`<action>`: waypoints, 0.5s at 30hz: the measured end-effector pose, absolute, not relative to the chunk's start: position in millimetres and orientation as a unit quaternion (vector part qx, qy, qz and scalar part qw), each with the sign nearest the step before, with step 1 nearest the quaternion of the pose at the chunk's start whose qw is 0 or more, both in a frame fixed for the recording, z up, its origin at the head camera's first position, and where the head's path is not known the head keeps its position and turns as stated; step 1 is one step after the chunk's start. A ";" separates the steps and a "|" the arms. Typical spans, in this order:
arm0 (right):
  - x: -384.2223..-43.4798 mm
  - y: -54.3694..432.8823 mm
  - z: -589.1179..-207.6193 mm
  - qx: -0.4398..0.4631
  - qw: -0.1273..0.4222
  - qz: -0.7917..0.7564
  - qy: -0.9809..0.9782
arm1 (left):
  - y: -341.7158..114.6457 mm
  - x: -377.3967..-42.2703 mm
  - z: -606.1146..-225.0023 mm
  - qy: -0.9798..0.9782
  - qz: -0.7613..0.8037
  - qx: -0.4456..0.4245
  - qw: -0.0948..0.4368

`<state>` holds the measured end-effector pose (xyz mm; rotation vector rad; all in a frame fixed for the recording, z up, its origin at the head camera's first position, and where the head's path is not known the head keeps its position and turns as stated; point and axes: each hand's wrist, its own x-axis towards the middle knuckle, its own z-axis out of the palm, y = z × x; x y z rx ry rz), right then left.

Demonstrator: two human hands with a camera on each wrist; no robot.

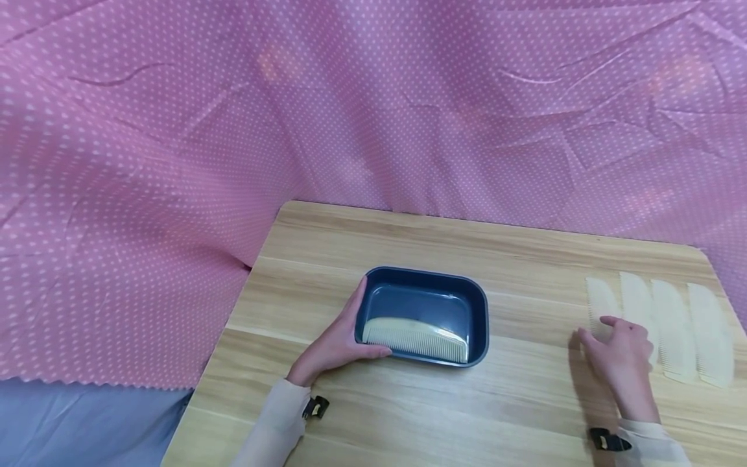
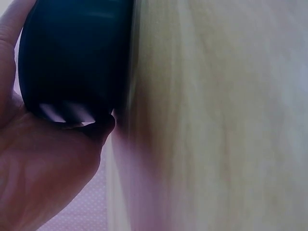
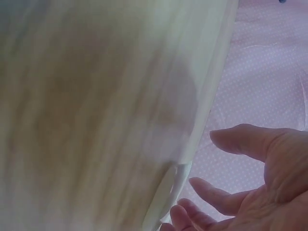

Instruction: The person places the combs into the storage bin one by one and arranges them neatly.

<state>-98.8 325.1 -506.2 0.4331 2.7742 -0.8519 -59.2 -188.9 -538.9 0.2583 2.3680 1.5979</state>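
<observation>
A dark blue rectangular container (image 1: 420, 301) stands on the table, with a pale cream comb (image 1: 417, 337) lying along its near side, teeth toward me. My left hand (image 1: 338, 340) grips the container's left end, thumb along the near rim and fingers against the left wall. The left wrist view shows the palm close against the dark wall (image 2: 72, 53). Over at the right, several similar combs lie side by side in a row. My right hand (image 1: 621, 353) hovers over the leftmost comb (image 1: 601, 299), thumb and fingers apart. In the right wrist view those fingers appear beside a comb (image 3: 163, 192), seemingly not touching it.
The wooden table (image 1: 525, 402) has rounded far corners. A pink dotted cloth (image 1: 373, 117) hangs behind it and down its left side. The other combs (image 1: 709, 334) reach close to the right table edge. Grey-blue fabric (image 1: 87, 421) shows at lower left.
</observation>
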 end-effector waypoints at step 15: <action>-104.0 340.7 -509.7 0.143 0.088 -0.267 0.949 | -189.2 -57.8 -537.2 0.818 0.551 0.086 0.141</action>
